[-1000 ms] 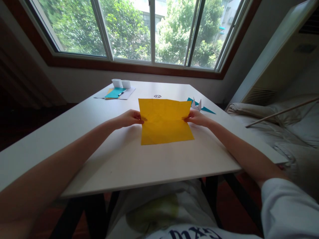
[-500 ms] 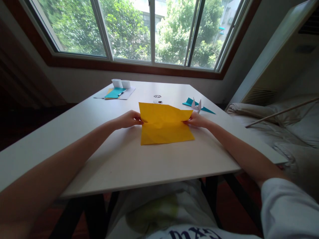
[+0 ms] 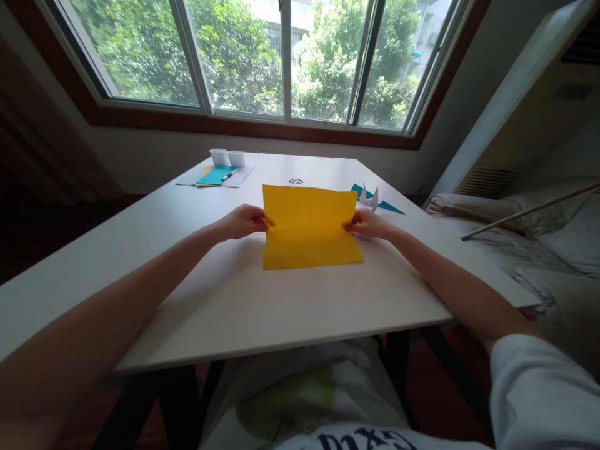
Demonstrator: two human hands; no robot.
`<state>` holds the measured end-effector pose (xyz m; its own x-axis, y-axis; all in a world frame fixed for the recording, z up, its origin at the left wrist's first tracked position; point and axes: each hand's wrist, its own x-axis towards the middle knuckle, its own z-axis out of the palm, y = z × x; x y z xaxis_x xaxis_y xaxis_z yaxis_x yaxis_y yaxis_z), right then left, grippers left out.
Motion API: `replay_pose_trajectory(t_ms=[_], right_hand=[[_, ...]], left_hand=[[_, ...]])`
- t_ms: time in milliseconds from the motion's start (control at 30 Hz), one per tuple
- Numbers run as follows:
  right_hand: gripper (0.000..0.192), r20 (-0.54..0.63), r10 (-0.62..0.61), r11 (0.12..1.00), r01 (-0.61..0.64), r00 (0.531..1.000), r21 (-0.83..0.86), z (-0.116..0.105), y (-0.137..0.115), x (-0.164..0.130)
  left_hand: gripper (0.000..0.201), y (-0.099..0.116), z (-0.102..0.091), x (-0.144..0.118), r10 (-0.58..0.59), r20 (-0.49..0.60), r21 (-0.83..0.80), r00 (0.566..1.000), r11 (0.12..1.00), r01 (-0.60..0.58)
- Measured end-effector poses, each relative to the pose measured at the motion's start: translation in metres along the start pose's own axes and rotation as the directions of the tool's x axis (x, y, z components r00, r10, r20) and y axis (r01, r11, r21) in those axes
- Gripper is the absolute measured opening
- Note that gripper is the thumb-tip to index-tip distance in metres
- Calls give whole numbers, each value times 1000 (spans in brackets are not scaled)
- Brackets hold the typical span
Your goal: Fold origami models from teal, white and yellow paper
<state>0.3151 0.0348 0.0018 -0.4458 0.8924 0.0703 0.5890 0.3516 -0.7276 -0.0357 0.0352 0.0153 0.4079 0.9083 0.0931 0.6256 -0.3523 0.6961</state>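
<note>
We pinch yellow paper (image 3: 309, 228) at desk (image 3: 187, 281) centre: left hand (image 3: 244, 222) grips left edge, right hand (image 3: 368, 224) right edge. Far half raised (fold begun, we judge); flattening and crease left.

Daylight pours in through the far window (image 3: 281, 62), where the sky patches between the trees are blown out to white, and it leaves a soft sheen on the far part of the white table (image 3: 234, 300). The left of the room and the space under the table sink into deep shadow. Straight lines bow toward the edges from wide-angle distortion, and the near sleeve (image 3: 539, 394) is slightly soft.
</note>
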Motion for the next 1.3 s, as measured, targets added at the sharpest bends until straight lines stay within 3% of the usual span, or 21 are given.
replay_pose_trajectory(t_ms=[133, 700, 900, 1067, 1167, 1300], right_hand=[[18, -27, 7, 1000, -6, 1000, 14, 2, 1, 1], [24, 3, -159, 978, 158, 987, -133, 2, 3, -1], [18, 49, -149, 969, 156, 988, -191, 2, 3, -2], [32, 77, -193, 904, 208, 978, -375, 2, -1, -4], [35, 117, -207, 864, 238, 971, -443, 3, -7, -6], [26, 138, -248, 769, 281, 959, -573, 8, -19, -9]], left_hand=[[19, 0, 1, 0, -50, -30, -3, 998, 999, 50], [31, -8, -2, 2, 64, 33, 30, 997, 997, -65], [30, -11, -3, 1, 89, 124, 199, 988, 973, -112], [33, -3, 0, -4, 140, 219, 345, 966, 915, -211], [31, 8, 4, -8, 161, 227, 421, 960, 873, -246], [37, 29, 15, -18, 164, 177, 566, 971, 790, -236]])
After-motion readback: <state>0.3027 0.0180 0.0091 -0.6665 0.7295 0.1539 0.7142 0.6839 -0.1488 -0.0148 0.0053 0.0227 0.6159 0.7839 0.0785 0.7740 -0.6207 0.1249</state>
